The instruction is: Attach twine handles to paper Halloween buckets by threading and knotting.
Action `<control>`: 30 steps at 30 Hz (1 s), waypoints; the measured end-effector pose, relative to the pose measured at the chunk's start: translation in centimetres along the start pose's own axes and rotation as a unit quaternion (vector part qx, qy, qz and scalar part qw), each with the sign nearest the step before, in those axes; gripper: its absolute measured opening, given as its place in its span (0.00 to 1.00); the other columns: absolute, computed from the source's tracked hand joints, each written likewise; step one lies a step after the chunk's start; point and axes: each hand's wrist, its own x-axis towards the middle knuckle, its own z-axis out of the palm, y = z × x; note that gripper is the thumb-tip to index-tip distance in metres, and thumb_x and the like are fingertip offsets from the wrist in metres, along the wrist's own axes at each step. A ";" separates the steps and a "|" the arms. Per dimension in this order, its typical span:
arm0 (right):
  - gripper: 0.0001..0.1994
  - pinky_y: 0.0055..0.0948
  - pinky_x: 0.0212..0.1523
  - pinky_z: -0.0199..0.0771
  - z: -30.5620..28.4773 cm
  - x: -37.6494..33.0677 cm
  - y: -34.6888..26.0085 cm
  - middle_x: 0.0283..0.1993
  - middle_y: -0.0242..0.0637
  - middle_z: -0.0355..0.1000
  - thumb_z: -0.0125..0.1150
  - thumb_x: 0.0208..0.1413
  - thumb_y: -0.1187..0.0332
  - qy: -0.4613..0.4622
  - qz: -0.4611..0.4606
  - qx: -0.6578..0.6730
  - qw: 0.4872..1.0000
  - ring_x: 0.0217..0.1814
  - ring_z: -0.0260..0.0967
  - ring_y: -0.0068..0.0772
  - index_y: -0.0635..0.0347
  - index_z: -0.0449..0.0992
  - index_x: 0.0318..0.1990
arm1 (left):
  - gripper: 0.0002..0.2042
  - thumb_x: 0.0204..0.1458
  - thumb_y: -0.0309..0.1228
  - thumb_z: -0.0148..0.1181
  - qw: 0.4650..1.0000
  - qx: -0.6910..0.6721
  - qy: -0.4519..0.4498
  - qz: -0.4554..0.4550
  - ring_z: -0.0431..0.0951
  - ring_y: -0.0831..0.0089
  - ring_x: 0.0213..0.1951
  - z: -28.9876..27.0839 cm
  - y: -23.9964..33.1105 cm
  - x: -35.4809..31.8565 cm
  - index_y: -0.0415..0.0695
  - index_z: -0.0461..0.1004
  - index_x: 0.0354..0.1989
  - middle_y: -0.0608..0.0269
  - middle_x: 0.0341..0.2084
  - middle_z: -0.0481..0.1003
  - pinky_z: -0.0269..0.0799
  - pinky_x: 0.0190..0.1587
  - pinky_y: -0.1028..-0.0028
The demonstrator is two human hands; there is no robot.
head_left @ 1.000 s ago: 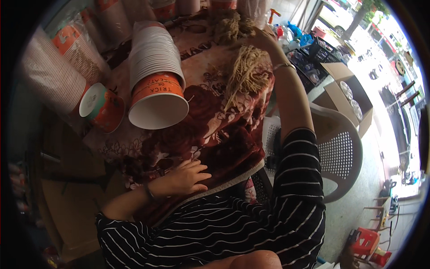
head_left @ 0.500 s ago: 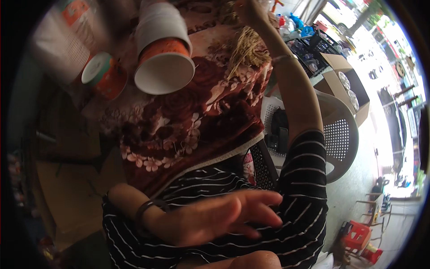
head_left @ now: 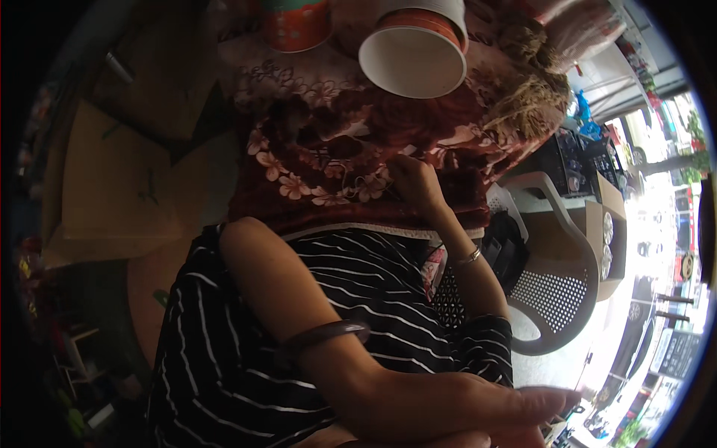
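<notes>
My right hand (head_left: 416,185) is low over the flowered red tablecloth (head_left: 314,160), its fingers curled closed. Whatever they hold, if anything, is hidden. Below, my left hand (head_left: 467,403) reaches across my lap toward the lower right, a dark bangle on its wrist. Its thumb and a finger stretch out with nothing visible in them; the lower edge cuts off other fingers. Beyond my right hand, a stack of white and orange paper tubs (head_left: 414,63) lies with its mouth toward me. A bundle of dry straw strands (head_left: 526,108) rests to its right.
An orange and green paper tub (head_left: 296,26) is on the table's far side. Cardboard (head_left: 138,175) fills the left. At right are a pale plastic chair (head_left: 556,299) with a black bag on it, an open carton (head_left: 612,198) and dark crates (head_left: 579,160).
My right hand has come back from the straw to the near part of the cloth. My left hand has moved lower and to the right. The view has shifted left.
</notes>
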 end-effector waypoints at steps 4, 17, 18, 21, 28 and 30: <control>0.09 0.37 0.30 0.72 2.9 0.0 0.2 0.29 0.50 0.73 0.57 0.53 0.67 -0.003 0.007 0.011 1.000 0.33 0.74 0.50 0.59 0.77 0.38 | 0.20 0.55 0.15 0.50 0.996 0.017 -0.085 0.037 0.75 0.65 0.50 -1.9 -0.8 1.6 0.33 0.61 0.58 0.42 0.48 0.71 0.75 0.50 0.71; 0.16 0.46 0.35 0.76 12.7 2.5 -0.6 0.33 0.52 0.76 0.56 0.52 0.56 -0.123 0.160 -0.150 0.968 0.36 0.75 0.53 0.60 0.80 0.33 | 0.41 0.55 0.46 0.56 0.859 0.010 -0.308 -0.409 0.44 0.58 0.69 -9.0 5.0 2.8 0.59 0.33 0.70 0.56 0.68 0.44 0.46 0.67 0.59; 0.18 0.46 0.35 0.76 13.4 2.3 0.4 0.33 0.52 0.76 0.58 0.49 0.53 -0.132 0.160 -0.144 0.968 0.36 0.75 0.54 0.61 0.80 0.33 | 0.32 0.61 0.46 0.46 0.926 0.063 -0.306 -0.211 0.57 0.61 0.63 -9.8 5.0 2.5 0.43 0.45 0.68 0.52 0.63 0.55 0.48 0.66 0.62; 0.17 0.45 0.37 0.75 15.5 2.0 3.1 0.36 0.50 0.76 0.60 0.48 0.56 -0.166 0.182 -0.134 0.960 0.39 0.75 0.52 0.60 0.79 0.36 | 0.26 0.56 0.30 0.55 0.866 0.341 -0.356 -0.083 0.61 0.62 0.61 -16.2 4.2 3.7 0.43 0.58 0.63 0.52 0.59 0.60 0.60 0.61 0.64; 0.11 0.34 0.31 0.73 11.2 -0.2 0.7 0.27 0.43 0.75 0.60 0.49 0.64 -0.102 0.093 0.126 0.982 0.29 0.74 0.37 0.63 0.74 0.31 | 0.11 0.61 0.33 0.50 0.872 0.436 0.215 -0.050 0.73 0.82 0.33 -39.0 0.5 3.3 0.39 0.74 0.42 0.66 0.30 0.75 0.70 0.40 0.80; 0.09 0.32 0.31 0.72 9.9 -0.8 -1.1 0.27 0.42 0.74 0.59 0.50 0.66 -0.079 0.127 0.189 0.970 0.28 0.73 0.32 0.64 0.73 0.31 | 0.14 0.62 0.38 0.48 0.838 0.484 0.220 -0.128 0.71 0.83 0.35 -40.9 -0.5 3.2 0.39 0.74 0.39 0.67 0.31 0.75 0.67 0.39 0.80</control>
